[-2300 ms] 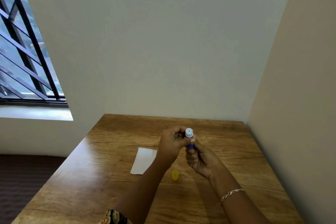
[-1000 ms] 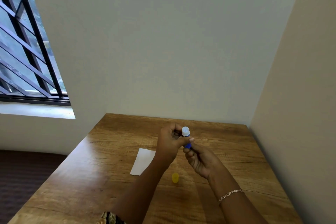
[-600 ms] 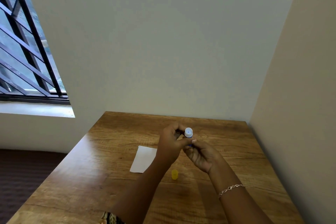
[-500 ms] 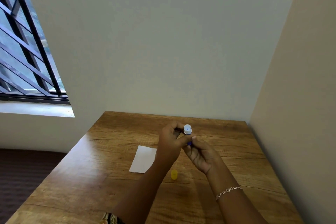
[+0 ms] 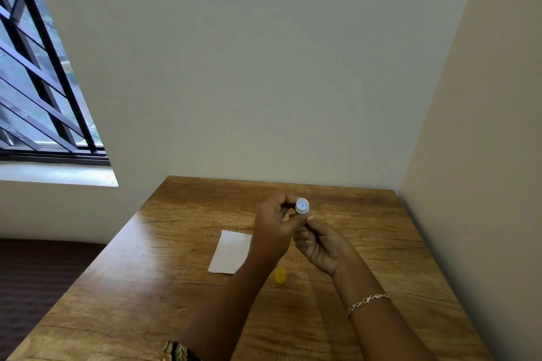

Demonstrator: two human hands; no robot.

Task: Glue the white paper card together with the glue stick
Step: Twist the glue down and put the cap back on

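Two hands: the left hand [image 5: 274, 228] and the right hand [image 5: 319, 246] are raised above the table [image 5: 146, 287] and meet over its middle, touching each other around the glue stick [image 5: 302, 206].
left hand: seen from the back, its fingers are curled round the upper part of the glue stick and its thumb is pressed on the near side.
right hand: palm turned up, with the fingers curled in and closed together. The thumb tip reaches up to just under the stick's pale top and pinches the lower end there.
glue stick: held in the air between the two hands and roughly upright. Only its round whitish top, with a faint blue spot in the middle, shows above the fingers. The rest of the body is hidden by the hands.
white paper card [image 5: 231, 252]: lies flat on the table, left of the left wrist. Its right edge runs under that hand, and neither hand touches it.
yellow cap [image 5: 280, 275]: sits on the table between the two forearms, just right of the card's near corner and apart from it.
bracelet [image 5: 368, 300]: a thin chain round the right wrist.
patterned cloth [image 5: 179, 352]: a dark and tan scrap at the bottom edge, by the left forearm.
table: wood-grained, pushed into the corner of two plain walls [image 5: 264, 82].
window [image 5: 38, 82]: at far left, with dark slanted bars and a pale sill below.
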